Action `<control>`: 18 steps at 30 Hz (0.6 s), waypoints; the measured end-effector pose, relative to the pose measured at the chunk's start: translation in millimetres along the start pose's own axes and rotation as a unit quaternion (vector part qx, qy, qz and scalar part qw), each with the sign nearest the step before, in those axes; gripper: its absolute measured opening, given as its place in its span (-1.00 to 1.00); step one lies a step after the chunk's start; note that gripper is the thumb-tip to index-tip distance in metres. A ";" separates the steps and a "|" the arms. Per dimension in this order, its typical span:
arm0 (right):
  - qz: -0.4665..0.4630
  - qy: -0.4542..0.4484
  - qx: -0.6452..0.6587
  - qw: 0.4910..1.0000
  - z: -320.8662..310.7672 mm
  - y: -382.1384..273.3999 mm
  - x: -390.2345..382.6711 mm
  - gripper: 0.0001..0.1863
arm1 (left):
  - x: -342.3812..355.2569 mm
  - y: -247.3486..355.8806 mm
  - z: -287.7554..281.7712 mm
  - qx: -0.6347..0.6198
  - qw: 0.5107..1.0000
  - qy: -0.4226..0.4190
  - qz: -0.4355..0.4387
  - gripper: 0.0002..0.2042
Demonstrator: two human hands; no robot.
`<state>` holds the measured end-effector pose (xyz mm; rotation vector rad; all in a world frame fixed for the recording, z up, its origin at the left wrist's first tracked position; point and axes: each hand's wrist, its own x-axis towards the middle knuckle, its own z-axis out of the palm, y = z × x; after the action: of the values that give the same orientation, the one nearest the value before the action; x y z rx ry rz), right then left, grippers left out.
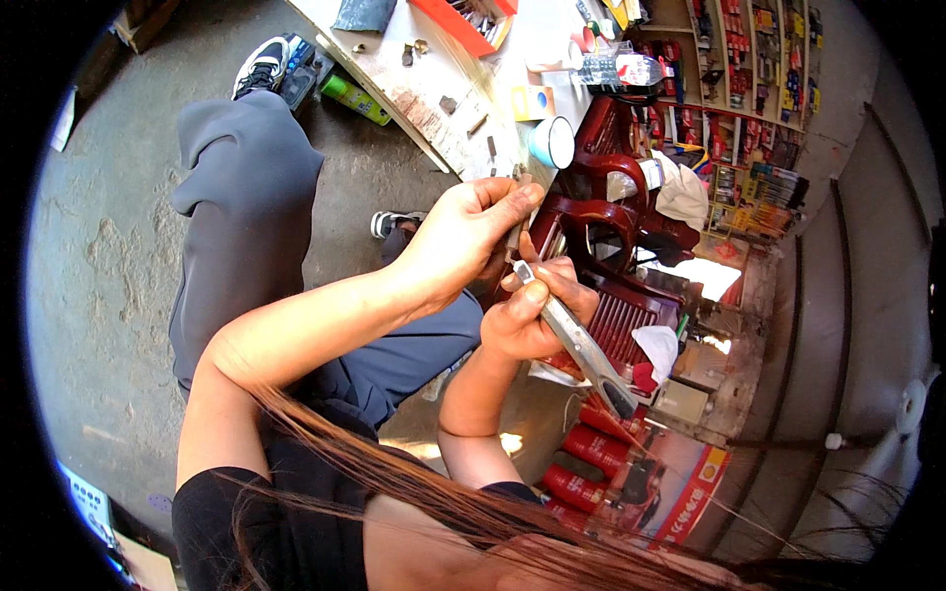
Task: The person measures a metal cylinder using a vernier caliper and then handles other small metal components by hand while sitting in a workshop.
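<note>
My left hand (463, 236) is closed on a small brownish-grey piece (517, 217), held upright between thumb and fingers. Just below it, my right hand (532, 310) grips a long, flat silver-grey tool (581, 350). Its dark end points down to the right, and its upper tip is close to the piece; whether they touch I cannot tell. Beyond my hands, a worn white worktable (394, 84) holds small dark pieces (448, 103), a blue-rimmed white cup (552, 143) and a red box of metal items (463, 20).
A dark red wooden chair (616, 295) is right of my hands. Shelves of packaged goods (749, 69), a plastic bottle (621, 69) and red cylinders (591, 448) stand at the right. A green can (355, 98) lies under the table edge, near my shoe (261, 69).
</note>
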<state>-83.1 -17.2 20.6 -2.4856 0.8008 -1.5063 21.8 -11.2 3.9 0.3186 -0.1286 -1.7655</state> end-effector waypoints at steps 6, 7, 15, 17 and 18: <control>0.091 0.009 0.092 0.992 -9.4 -2.9 -4.4 -0.79 | 4.3 -3.7 -0.2 0.009 1.000 -0.003 -0.003 -0.79; 0.101 0.038 0.112 0.988 -7.9 -2.4 -3.4 -0.78 | 4.0 -3.4 0.4 0.007 1.000 -0.010 -0.003 -0.79; 0.047 0.068 0.045 0.996 -0.4 0.1 0.1 -0.74 | 4.9 -3.4 -3.2 0.007 0.999 -0.038 0.009 -0.79; 0.041 0.068 0.038 0.996 -1.0 0.0 0.2 -0.74 | 5.3 -3.6 -2.7 0.004 0.999 -0.039 0.009 -0.79; 0.038 0.067 0.038 0.996 -1.1 0.2 0.1 -0.75 | 5.5 -3.6 -2.3 0.003 0.999 -0.040 0.009 -0.78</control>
<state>-84.1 -17.3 21.2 -2.2928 0.8324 -1.6580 18.0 -15.5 0.0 0.2508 -0.1929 -1.7609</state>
